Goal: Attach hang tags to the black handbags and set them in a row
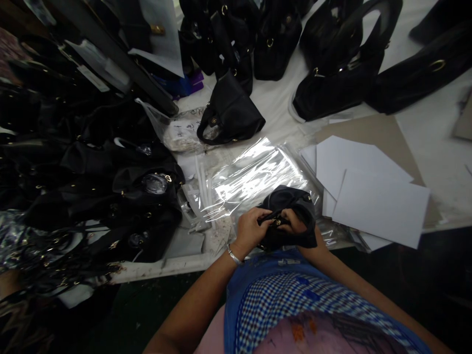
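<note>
A small black handbag (pixel 291 196) with gold fittings is held close to my body at the table's front edge. My left hand (pixel 252 226) pinches the bag's left side near a gold fitting. From the right, my right hand (pixel 293 222) reaches through the bag's handle or opening, and its fingers press the same middle part by the fitting. The bag's black material hides part of the right hand. Beneath and behind the bag lies a shiny stack of clear plastic sheets (pixel 258 177).
Black handbags (pixel 147 182) crowd the left side; another handbag (pixel 236 108) lies beyond the plastic. More bags (pixel 332 83) stand at the back. White paper sheets (pixel 379 206) lie on brown board (pixel 383 132) to the right. A person's hand (pixel 10 282) shows at far left.
</note>
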`<act>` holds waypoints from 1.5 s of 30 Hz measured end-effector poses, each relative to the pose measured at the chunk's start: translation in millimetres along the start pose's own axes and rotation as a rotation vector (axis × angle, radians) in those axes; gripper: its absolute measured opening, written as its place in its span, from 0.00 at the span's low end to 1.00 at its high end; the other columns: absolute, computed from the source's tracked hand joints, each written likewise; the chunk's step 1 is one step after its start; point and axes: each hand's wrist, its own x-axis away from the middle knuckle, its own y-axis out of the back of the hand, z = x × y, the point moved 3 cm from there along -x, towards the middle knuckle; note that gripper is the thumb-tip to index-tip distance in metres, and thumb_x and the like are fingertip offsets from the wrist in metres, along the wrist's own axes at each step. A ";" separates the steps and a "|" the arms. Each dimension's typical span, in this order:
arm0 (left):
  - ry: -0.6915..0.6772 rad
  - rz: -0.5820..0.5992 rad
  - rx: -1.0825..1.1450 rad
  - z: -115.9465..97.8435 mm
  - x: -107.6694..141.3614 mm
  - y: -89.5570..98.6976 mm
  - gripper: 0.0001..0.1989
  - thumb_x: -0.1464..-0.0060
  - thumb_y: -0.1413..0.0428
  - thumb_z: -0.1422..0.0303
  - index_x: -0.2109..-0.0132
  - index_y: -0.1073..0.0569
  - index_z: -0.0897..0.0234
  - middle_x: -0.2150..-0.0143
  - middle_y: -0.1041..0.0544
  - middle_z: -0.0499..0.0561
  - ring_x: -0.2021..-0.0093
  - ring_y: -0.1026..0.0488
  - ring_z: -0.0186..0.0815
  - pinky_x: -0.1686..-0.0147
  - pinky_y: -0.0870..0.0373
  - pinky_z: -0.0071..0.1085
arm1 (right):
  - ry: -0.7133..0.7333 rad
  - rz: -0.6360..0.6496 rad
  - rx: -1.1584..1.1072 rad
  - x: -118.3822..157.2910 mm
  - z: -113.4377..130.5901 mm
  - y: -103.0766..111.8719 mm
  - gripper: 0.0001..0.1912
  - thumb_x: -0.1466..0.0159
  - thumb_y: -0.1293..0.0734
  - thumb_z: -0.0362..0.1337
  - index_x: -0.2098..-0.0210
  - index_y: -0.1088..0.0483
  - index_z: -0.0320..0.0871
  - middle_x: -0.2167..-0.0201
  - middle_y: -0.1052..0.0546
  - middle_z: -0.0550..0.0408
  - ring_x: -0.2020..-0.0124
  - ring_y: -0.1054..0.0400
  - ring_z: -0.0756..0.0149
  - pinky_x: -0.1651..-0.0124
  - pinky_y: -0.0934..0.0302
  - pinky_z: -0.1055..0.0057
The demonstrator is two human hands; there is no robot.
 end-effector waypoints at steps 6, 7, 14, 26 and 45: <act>0.095 0.002 0.154 1.0 0.8 -3.0 0.10 0.50 0.38 0.71 0.58 0.21 0.60 0.60 0.19 0.50 0.62 0.23 0.35 0.58 0.25 0.33 | -0.054 0.040 0.049 -4.5 17.0 11.7 0.05 0.37 0.39 0.41 0.65 0.37 0.48 0.71 0.29 0.58 0.70 0.33 0.63 0.67 0.40 0.69; 0.120 0.013 0.189 2.1 0.8 -3.6 0.10 0.50 0.38 0.71 0.58 0.21 0.61 0.61 0.19 0.50 0.63 0.23 0.35 0.58 0.25 0.33 | -0.054 0.041 0.051 -4.6 19.4 13.7 0.04 0.38 0.39 0.41 0.66 0.37 0.48 0.72 0.29 0.58 0.70 0.33 0.63 0.67 0.40 0.69; 0.259 0.104 0.457 17.2 -1.8 -5.8 0.11 0.53 0.37 0.73 0.60 0.23 0.67 0.65 0.20 0.52 0.65 0.23 0.34 0.61 0.25 0.30 | 0.043 0.024 -0.035 2.4 0.1 5.6 0.08 0.35 0.39 0.41 0.60 0.31 0.48 0.63 0.23 0.53 0.61 0.29 0.58 0.57 0.32 0.60; 0.268 0.044 0.432 19.6 3.3 -3.6 0.09 0.51 0.38 0.73 0.60 0.23 0.66 0.65 0.21 0.51 0.65 0.24 0.33 0.62 0.25 0.29 | 0.412 0.102 0.046 23.6 -36.8 -2.1 0.24 0.34 0.37 0.37 0.39 0.37 0.54 0.39 0.32 0.55 0.38 0.40 0.56 0.37 0.43 0.49; 0.259 0.117 0.434 16.9 5.4 -15.8 0.10 0.52 0.37 0.72 0.60 0.23 0.66 0.65 0.20 0.52 0.65 0.24 0.34 0.61 0.26 0.30 | 0.360 0.148 0.197 -0.3 -14.7 6.5 0.14 0.33 0.41 0.35 0.52 0.26 0.45 0.54 0.22 0.49 0.55 0.27 0.52 0.57 0.31 0.58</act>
